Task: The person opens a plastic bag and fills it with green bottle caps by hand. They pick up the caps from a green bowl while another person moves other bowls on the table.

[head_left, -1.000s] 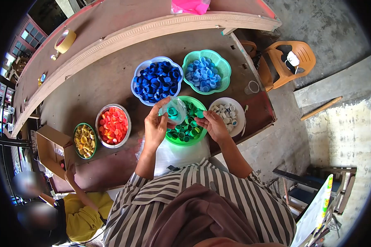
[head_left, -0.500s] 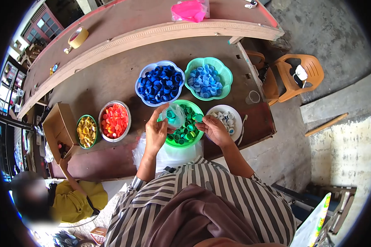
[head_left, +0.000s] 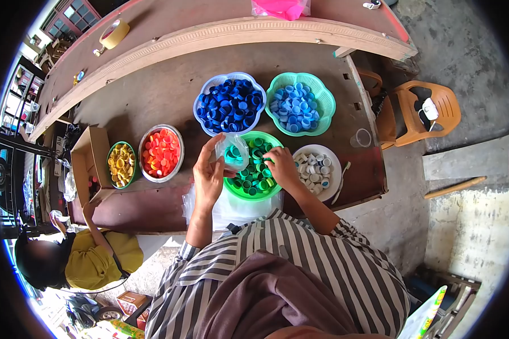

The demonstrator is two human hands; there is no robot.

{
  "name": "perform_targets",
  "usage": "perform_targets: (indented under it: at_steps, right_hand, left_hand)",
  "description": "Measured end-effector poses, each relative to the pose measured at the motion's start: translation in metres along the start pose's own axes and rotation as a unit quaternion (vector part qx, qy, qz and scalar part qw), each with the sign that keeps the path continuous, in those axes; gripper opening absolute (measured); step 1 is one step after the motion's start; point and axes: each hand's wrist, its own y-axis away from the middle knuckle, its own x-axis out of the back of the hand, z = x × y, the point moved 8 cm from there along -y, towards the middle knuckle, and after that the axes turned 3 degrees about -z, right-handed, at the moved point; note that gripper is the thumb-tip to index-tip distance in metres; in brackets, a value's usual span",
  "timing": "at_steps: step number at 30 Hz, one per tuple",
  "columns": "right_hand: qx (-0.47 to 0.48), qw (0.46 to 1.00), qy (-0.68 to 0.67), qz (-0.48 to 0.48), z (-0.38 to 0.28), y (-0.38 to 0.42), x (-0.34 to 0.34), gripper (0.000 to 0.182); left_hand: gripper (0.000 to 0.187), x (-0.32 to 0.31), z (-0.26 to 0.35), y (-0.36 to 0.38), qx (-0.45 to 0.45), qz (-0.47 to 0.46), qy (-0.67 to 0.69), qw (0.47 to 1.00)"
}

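Note:
My left hand [head_left: 209,175] grips a small clear plastic bag [head_left: 232,152], held over the left rim of a bright green basin [head_left: 257,196]. Green bottle caps show through the bag's film. Inside the basin lie many more green bottle caps [head_left: 254,179]. My right hand [head_left: 283,168] reaches over the basin's right side, its fingers bent and closed together above the caps; what is between the fingertips is hidden. Under the basin's near side, a stack of clear plastic bags [head_left: 232,212] lies on the table.
Around the basin stand a dark blue cap basket [head_left: 199,125], a light blue cap basket [head_left: 329,113], a white bowl [head_left: 335,169], a bowl of red caps [head_left: 162,155] and yellow caps [head_left: 121,165]. Another person [head_left: 99,260] reaches to a cardboard box [head_left: 90,164] at left.
My right hand has moved from holding a green bottle cap beside the bag down into the basin's right side. My left hand still holds the bag. The view has shifted slightly.

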Motion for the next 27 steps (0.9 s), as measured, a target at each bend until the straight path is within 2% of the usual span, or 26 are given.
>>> perform_targets:
  at_steps: [2,3,5,9,11,14,19,22,27]
  right_hand:
    - [0.067,0.997,0.021,-0.015,-0.014,-0.005,-0.017,0.009]
    - [0.063,0.998,0.019,-0.017,-0.015,-0.005,-0.022,0.009]
    - [0.053,0.990,0.065,-0.116,-0.017,-0.002,-0.048,0.009]
    - [0.070,0.982,0.099,-0.147,-0.016,-0.001,-0.067,0.010]
    - [0.057,0.987,0.072,-0.133,-0.008,-0.001,-0.066,0.009]
    - [0.021,0.995,-0.091,-0.039,0.018,-0.004,-0.051,0.012]
    - [0.012,1.000,0.027,-0.007,-0.007,-0.009,-0.019,0.015]
    - [0.054,0.993,0.032,-0.101,-0.022,-0.004,-0.042,0.010]
    - [0.047,0.980,0.092,-0.167,-0.033,0.008,-0.073,0.015]
  left_hand:
    - [0.047,0.001,-0.002,-0.004,0.004,-0.003,0.004,1.000]
    - [0.047,0.000,-0.002,-0.006,0.005,-0.005,0.011,1.000]
    - [0.047,0.001,-0.001,-0.011,0.011,-0.006,0.005,1.000]
    - [0.046,0.004,-0.006,-0.020,0.020,-0.011,0.014,1.000]
    - [0.046,0.006,-0.009,-0.024,0.026,-0.012,0.019,0.999]
    - [0.046,0.010,-0.009,-0.029,0.032,-0.010,0.022,0.999]
    - [0.045,0.013,-0.011,-0.033,0.026,-0.022,0.040,0.999]
    - [0.045,0.012,-0.014,-0.033,0.037,-0.020,0.057,0.997]
    - [0.046,0.015,-0.012,-0.029,0.032,-0.023,0.053,0.998]
